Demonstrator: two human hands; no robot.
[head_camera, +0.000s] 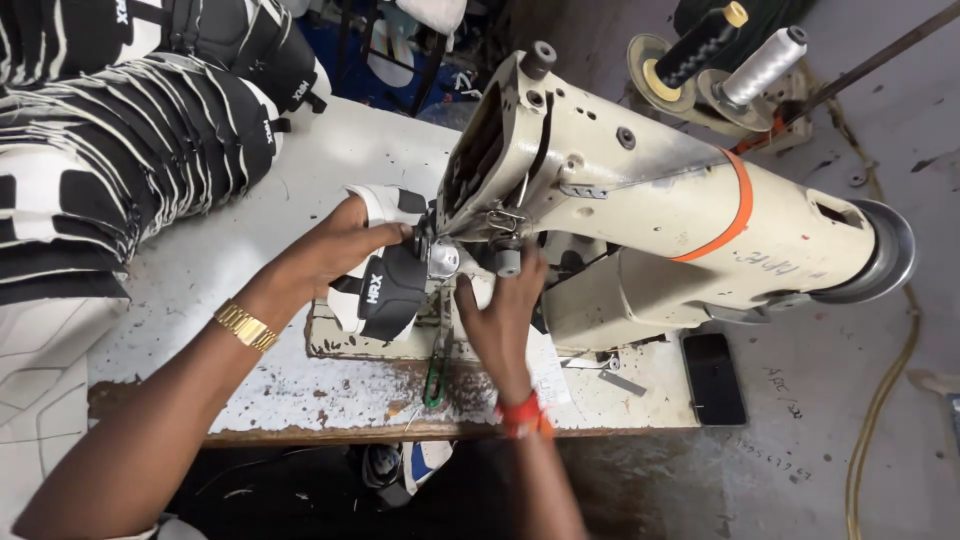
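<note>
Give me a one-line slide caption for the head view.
Left hand and right hand hold a black-and-white shoe piece under a cream sewing machine on a worn white table.

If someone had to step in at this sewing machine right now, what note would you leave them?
Left hand: grips the black-and-white shoe piece and presses it to the needle end of the cream sewing machine.
Right hand: fingers up at the needle area, beside the piece.
Stitched or not: hidden by the hands.
A heap of similar pieces lies at the table's far left; a dark phone lies at its right edge.
</note>
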